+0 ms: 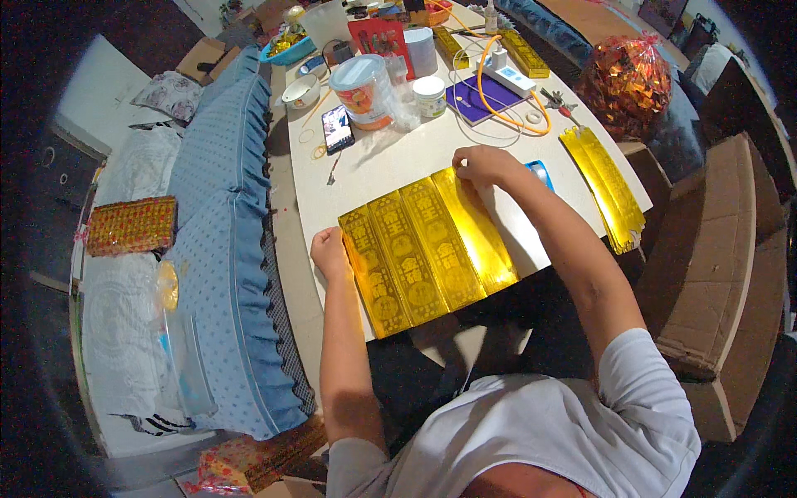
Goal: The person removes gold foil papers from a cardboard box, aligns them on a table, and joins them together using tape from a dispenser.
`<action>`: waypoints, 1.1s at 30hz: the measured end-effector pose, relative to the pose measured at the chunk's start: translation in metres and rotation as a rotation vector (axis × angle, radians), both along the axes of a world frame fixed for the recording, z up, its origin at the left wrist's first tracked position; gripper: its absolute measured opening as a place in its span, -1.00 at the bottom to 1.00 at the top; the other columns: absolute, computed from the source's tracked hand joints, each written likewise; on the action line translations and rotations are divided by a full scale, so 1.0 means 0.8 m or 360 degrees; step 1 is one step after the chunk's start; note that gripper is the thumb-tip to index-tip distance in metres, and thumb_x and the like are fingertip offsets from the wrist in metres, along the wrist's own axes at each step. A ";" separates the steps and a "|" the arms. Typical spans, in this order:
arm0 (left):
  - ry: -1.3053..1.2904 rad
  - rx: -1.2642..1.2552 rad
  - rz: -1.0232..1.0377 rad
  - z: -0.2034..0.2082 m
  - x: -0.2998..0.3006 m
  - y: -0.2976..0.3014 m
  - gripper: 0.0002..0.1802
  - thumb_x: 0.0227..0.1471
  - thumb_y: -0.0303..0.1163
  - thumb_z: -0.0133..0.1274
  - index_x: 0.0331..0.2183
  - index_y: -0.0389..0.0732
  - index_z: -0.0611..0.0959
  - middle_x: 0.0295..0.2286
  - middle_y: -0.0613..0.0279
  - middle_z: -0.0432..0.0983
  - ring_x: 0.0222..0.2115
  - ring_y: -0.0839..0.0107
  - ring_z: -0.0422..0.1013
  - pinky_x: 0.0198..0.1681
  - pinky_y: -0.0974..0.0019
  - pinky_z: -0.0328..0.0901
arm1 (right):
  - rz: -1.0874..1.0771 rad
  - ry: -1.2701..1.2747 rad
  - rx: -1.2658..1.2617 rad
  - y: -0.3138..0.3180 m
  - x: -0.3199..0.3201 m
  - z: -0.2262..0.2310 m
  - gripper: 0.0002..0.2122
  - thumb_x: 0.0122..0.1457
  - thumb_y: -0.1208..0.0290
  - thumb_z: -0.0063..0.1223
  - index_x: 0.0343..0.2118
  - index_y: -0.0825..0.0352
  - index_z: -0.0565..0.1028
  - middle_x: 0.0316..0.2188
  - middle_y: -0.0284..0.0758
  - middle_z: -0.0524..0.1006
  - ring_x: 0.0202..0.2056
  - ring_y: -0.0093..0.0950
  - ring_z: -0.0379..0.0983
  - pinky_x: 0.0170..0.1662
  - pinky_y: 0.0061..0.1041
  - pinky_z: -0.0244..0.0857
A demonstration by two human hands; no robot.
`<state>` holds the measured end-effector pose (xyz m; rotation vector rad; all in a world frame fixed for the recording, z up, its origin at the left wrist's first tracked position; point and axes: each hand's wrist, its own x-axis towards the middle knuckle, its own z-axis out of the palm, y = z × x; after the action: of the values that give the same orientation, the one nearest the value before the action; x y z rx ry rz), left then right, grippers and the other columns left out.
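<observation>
A gold foil paper sheet with embossed printed panels and creases between them lies over the table's near edge, its lower part reaching past that edge. At its left edge my left hand is closed, fingers curled on the paper. My right hand pinches the far right corner, where the panel is plain and shiny. Right of my right forearm, a stack of folded gold foil strips lies along the table's right side. A small blue object is partly covered by my forearm.
The white table holds a phone, a clear tub, a white jar, a purple book, an orange cable and pliers. Cardboard boxes and a bag of foil pieces stand right; a blue-covered sofa left.
</observation>
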<state>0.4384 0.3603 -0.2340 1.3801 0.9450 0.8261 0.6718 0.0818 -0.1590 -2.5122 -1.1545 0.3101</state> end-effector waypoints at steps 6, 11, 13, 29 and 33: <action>-0.0070 -0.0235 -0.0020 0.019 0.007 -0.015 -0.83 -0.03 -0.52 0.13 -0.33 -0.33 0.54 -0.49 0.23 0.50 -0.54 0.50 0.41 -0.51 0.47 0.30 | -0.0091 0.0351 -0.0178 -0.001 0.009 0.002 -0.72 0.14 0.35 -0.01 -0.08 0.20 0.54 -0.29 -0.18 0.60 -0.31 -0.33 0.56 -0.29 -0.33 0.42; -0.0168 -0.0365 -0.0243 0.018 -0.004 0.003 -0.83 -0.02 -0.50 0.14 -0.30 -0.31 0.58 -0.47 0.23 0.51 -0.55 0.49 0.41 -0.52 0.50 0.26 | -0.0474 0.1404 0.0525 -0.007 0.006 -0.033 -0.68 0.17 0.39 0.00 0.00 0.19 0.53 -0.33 -0.28 0.59 -0.38 -0.49 0.47 -0.34 -0.44 0.37; -0.0230 -0.0436 -0.0259 0.022 0.005 -0.007 -0.82 -0.01 -0.49 0.15 -0.29 -0.32 0.61 -0.50 0.25 0.52 -0.61 0.50 0.38 -0.56 0.50 0.22 | -0.0523 0.1558 0.0841 -0.018 0.009 -0.055 -0.68 0.18 0.41 0.03 0.02 0.20 0.53 -0.38 -0.33 0.57 -0.45 -0.57 0.40 -0.39 -0.53 0.32; 0.0535 0.0658 -0.0311 0.022 -0.025 -0.038 -0.63 0.18 -0.25 0.02 -0.28 -0.45 0.62 -0.21 0.09 0.47 -0.21 0.28 0.43 -0.11 0.27 0.29 | -0.0828 0.0588 0.0865 -0.028 -0.064 -0.040 -0.67 0.23 0.15 0.00 -0.32 0.38 0.57 -0.47 -0.13 0.51 -0.43 -0.25 0.43 -0.30 -0.32 0.29; 0.0490 0.0589 -0.0507 0.009 -0.038 -0.026 -0.61 0.22 -0.28 -0.07 -0.11 -0.41 0.57 -0.09 0.03 0.38 -0.07 0.22 0.36 0.04 0.28 0.22 | -0.0576 0.0261 0.0783 -0.035 -0.085 -0.047 -0.62 0.26 0.14 -0.08 -0.19 0.41 0.55 -0.25 0.02 0.50 -0.12 -0.05 0.44 -0.02 -0.22 0.30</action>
<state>0.4079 0.3397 -0.2266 1.9628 0.7943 0.5706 0.6034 0.0537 -0.1970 -2.1509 -0.6018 0.1127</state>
